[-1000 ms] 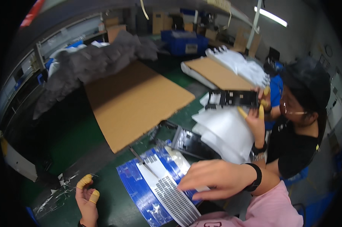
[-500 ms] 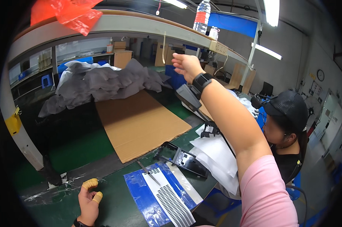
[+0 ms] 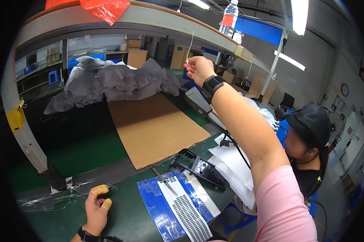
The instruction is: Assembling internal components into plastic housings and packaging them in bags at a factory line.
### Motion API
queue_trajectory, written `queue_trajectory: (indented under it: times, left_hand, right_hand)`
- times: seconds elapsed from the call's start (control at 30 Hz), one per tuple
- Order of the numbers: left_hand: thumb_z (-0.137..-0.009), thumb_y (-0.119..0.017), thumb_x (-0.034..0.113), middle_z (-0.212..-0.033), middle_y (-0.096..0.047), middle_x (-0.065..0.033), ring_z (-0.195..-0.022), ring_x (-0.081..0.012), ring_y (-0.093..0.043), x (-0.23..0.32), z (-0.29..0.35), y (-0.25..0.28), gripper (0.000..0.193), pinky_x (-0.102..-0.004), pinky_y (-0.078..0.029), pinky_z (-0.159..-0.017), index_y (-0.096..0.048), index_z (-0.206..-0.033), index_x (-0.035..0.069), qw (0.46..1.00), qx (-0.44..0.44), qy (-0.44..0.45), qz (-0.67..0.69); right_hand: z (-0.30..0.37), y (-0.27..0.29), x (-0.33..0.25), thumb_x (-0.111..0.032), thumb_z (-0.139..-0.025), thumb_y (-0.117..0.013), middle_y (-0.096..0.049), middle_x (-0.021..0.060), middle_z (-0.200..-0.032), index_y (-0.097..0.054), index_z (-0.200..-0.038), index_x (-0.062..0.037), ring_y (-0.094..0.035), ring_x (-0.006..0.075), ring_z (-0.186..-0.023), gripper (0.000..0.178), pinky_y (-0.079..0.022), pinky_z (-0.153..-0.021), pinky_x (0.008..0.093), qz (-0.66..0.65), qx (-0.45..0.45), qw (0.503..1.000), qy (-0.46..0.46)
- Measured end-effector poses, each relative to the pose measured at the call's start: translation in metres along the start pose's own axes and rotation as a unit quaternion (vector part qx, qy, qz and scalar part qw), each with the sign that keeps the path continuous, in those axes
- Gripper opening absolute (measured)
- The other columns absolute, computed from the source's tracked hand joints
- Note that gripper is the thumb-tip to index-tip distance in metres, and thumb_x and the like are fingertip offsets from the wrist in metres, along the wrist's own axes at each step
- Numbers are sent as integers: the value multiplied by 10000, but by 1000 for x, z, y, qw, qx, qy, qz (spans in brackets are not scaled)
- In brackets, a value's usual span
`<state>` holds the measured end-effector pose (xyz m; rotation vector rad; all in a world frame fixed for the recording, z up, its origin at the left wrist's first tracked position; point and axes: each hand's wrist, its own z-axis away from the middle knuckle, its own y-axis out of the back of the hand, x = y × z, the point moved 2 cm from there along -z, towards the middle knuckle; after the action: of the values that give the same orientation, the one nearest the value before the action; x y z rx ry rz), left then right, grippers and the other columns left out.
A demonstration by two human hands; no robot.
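Note:
My right hand (image 3: 199, 69) is raised high, its fingertips closed on the lower end of a thin pale strip (image 3: 191, 43) that hangs in front of the overhead beam. My left hand (image 3: 96, 207) rests low over the green bench, with yellow covers on thumb and forefinger. Those two are apart with nothing between them. To its right, a white sheet of small black labels (image 3: 189, 214) lies on a blue plastic-covered board (image 3: 151, 201). Tweezers (image 3: 164, 181) lie across the label sheet. Just beyond is a black plastic housing (image 3: 206, 171).
Flat brown cardboard (image 3: 158, 131) covers the middle of the bench, with a heap of grey foam sheets (image 3: 117, 82) behind it. A co-worker in a black cap (image 3: 310, 125) sits at the right near white sheets (image 3: 234, 165). A water bottle (image 3: 229, 19) stands on the beam (image 3: 149, 20).
My right hand has closed on the end of the hanging strip, which it was apart from before. My left hand stays low with thumb and forefinger apart. The whole view has shifted slightly.

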<state>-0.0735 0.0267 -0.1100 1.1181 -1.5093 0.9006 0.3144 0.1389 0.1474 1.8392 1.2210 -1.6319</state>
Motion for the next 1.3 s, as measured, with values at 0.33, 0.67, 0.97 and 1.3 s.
queue_trajectory:
  times: [0.33, 0.67, 0.97, 1.3]
  left_hand:
    - [-695, -523, -102, -1052, -473, -42, -927, -109, -474, 0, -1, -1, 311, -210, -392, -731, -525, -984, 15, 1000, 5, -26, -5]
    - [-695, -514, -109, -1066, -465, -48, -931, -111, -470, 1, 0, 0, 293, -208, -389, -734, -535, -960, 15, 1000, 11, -16, -4]
    - [-701, -511, -110, -1076, -458, -49, -938, -108, -465, 3, 0, 1, 294, -200, -388, -729, -536, -965, 18, 1000, 7, -18, -8]
    - [-697, -520, -108, -1085, -459, -56, -943, -113, -467, -1, -2, -1, 291, -202, -394, -720, -539, -957, 21, 1000, -1, -22, -2]
  right_hand:
    - [-1, 2, 0, 10, -756, -468, -505, 64, -628, -524, -745, 37, -437, 107, -484, 63, -368, -440, 239, 8, 8, 1000, 14]
    - [-54, 5, -18, -35, -802, -364, -462, 112, -651, -467, -823, 17, -413, 142, -472, 118, -327, -404, 300, -94, 145, 981, -83]
    - [-55, -1, -19, 3, -805, -360, -477, 156, -785, -466, -961, 28, -496, 214, -582, 190, -443, -549, 365, -118, 187, 974, -44]
    - [-39, 58, 51, 27, -820, -424, -483, 65, -718, -491, -878, 45, -408, 106, -557, 90, -373, -507, 208, -161, -31, 981, -99]
